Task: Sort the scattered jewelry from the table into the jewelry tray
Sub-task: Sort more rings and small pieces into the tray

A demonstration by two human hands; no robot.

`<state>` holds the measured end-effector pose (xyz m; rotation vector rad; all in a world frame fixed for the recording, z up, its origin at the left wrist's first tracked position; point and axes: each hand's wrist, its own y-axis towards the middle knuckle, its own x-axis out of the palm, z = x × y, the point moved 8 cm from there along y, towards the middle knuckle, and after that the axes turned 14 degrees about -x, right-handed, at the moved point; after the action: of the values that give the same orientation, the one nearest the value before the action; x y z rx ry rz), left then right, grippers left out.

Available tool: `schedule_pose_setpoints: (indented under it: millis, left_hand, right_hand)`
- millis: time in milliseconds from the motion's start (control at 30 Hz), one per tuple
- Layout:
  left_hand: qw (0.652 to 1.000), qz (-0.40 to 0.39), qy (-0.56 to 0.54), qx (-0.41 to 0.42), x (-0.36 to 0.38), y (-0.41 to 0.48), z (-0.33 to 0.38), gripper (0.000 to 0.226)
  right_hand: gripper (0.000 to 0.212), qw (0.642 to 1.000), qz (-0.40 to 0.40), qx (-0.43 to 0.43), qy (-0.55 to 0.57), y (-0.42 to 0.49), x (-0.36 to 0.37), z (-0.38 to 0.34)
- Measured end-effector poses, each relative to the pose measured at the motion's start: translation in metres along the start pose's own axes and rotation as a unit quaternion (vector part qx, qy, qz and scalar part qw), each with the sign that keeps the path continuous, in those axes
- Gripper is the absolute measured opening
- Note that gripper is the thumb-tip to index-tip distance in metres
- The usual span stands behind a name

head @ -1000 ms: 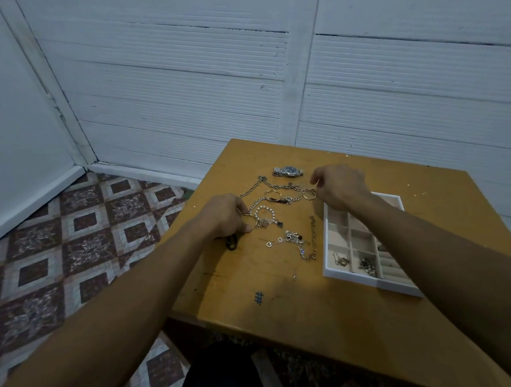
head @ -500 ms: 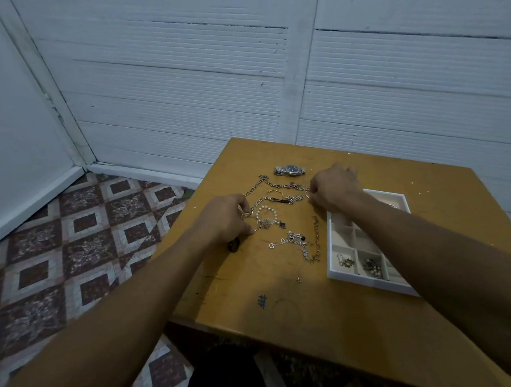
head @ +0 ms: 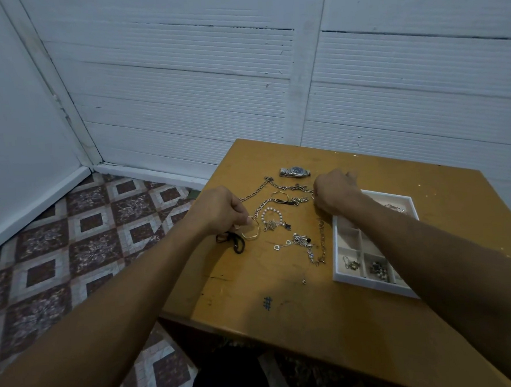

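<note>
Bangle [head: 251, 233] on table [head: 286, 326], at 8 o'clock of scattered jewelry [head: 302, 240]. Left hand [head: 219, 210] fingertips pinch its top rim. Chain [head: 281, 187] runs across 12 o'clock. Its right end meets right hand [head: 335, 193], whose fingers are curled; grasp hidden, cannot tell. Watch [head: 295, 171] beyond chain. Tray [head: 338, 266] at 3 o'clock, small pieces in near compartments.

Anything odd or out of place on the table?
A tiny loose metal piece lies alone on the table, nearer than the overlapping chains. A hash mark is inked on the wood.
</note>
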<state>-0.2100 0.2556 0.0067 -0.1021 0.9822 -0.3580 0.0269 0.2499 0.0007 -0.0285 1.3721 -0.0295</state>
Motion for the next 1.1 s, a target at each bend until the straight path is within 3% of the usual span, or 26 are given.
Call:
schedule_pose_setpoints:
  millis: [233,667,867,1100]
  left_hand:
    - [1.0,-0.003,-0.013,-0.009,-0.001,-0.002,-0.001,0.008]
    - [0.996,-0.018,-0.078,-0.029,-0.001,-0.004,0.004,0.008]
    - [0.996,-0.019,-0.077,-0.027,0.008,-0.006,0.012,0.007]
    - [0.998,-0.017,-0.053,-0.014,0.013,-0.012,0.022,0.01]
  right_hand:
    - [0.02,0.996,-0.052,-0.068,-0.021,-0.006,0.004,-0.01]
    - [0.025,0.989,0.077,-0.06,0.107,-0.019,-0.024,0.01]
    - [0.012,0.945,0.176,-0.044,0.273,-0.037,-0.037,0.016]
    - [0.016,0.926,0.209,-0.039,0.313,-0.05,-0.038,0.016]
